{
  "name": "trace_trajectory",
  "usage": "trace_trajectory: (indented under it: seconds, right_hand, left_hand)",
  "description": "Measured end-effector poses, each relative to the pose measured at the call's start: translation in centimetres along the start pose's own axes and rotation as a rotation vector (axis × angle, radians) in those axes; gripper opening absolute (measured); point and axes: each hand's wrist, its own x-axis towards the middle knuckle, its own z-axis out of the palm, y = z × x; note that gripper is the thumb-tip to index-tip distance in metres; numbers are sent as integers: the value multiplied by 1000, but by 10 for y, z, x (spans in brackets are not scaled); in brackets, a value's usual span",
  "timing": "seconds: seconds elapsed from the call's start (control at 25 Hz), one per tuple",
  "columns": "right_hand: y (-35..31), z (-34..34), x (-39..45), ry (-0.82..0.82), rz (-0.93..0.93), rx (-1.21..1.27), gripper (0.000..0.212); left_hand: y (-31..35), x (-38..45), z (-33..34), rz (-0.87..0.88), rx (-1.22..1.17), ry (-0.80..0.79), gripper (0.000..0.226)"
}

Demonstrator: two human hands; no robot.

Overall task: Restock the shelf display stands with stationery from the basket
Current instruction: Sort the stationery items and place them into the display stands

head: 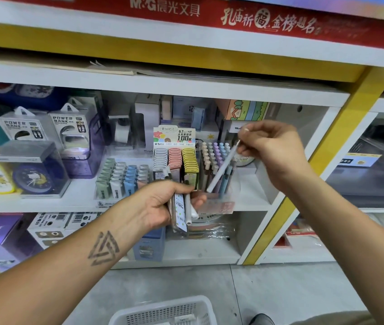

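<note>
Both bare forearms reach toward the white shelf [252, 205]. The left hand [163, 202] grips a bundle of lead-refill packs and white pens [182, 207]. The right hand [273, 146] pinches a slim white pen [221, 171] tilted over the clear pen display stand [216, 170]. White plastic basket [163, 310] sits on the floor below.

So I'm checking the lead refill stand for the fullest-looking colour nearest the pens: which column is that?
The yellow-green column, rightmost of three, directly beside the pen stand.

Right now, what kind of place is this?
Most likely a stationery shop aisle. The white shelf holds a pen display stand, a lead refill rack and boxed power banks, and a red sign above carries a stationery brand name.
</note>
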Motion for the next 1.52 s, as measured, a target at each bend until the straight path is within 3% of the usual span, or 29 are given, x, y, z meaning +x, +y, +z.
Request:
trace_trajectory:
  seconds: [0.16,0.28,0.68,0.8,0.88,1.0,1.16,1.28,1.4,1.52]
  right_hand:
    - [2,-15,0,47,-320,-512,12]
    - [14,-20,-4,-31,-379,-823,11]
    - [34,-12,-10,-264,-287,-871,20]
    - [38,-13,-7,-260,-232,-987,7]
    - [36,-11,-6,-206,-263,-1093,13]
    - [22,4,-9,-142,-305,-905,18]
    - [17,37,-22,-337,96,-483,16]
    - [10,35,-18,-292,232,-165,4]
    - [-3,18,-7,-51,55,5,5]
    - [2,9,-8,12,-252,-319,9]
  left_hand:
    - [0,4,-3,2,-8,35,7]
    - [-2,6,-1,-2,9,25,8]
    - [-4,2,7,13,18,-44,6]
    - [-4,-2,9,37,47,-83,15]
    - [-3,-3,9,50,81,-112,24]
    - [-2,-4,8,56,102,-153,20]
    - [1,-9,7,68,132,-225,11]
    - [3,-11,3,49,104,-208,13]
    - [5,-7,-4,-3,5,-70,12]
    - [6,-4,-11,-22,78,49,10]
